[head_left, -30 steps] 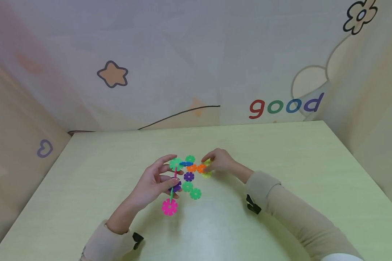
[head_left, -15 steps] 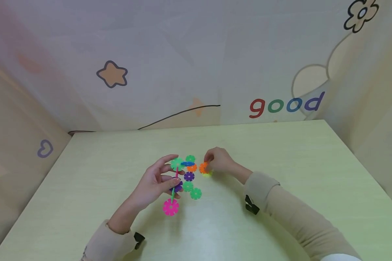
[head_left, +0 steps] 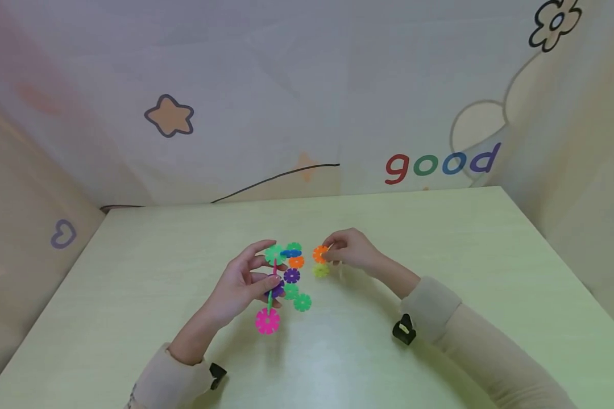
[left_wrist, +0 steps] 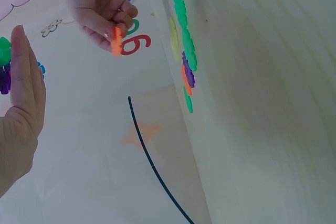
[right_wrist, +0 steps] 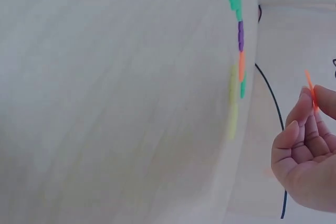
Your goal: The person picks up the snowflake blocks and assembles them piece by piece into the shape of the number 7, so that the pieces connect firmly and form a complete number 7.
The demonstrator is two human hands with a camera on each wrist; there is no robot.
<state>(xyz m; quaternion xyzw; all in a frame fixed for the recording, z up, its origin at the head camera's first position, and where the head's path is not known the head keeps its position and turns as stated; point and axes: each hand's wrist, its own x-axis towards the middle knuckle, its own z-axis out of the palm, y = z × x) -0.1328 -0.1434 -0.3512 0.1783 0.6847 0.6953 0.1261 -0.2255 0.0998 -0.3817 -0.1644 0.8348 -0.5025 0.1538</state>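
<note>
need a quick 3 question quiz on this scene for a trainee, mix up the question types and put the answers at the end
1. Multiple choice: what colour is the disc pinched by the right hand?
a) pink
b) orange
c) purple

2. True or false: the left hand is holding nothing.

3. Fill in the blank: on the table, the ____ disc lies between an orange one and a pair of green ones.

Key:
1. b, an orange disc
2. False, it holds linked discs
3. purple
</note>
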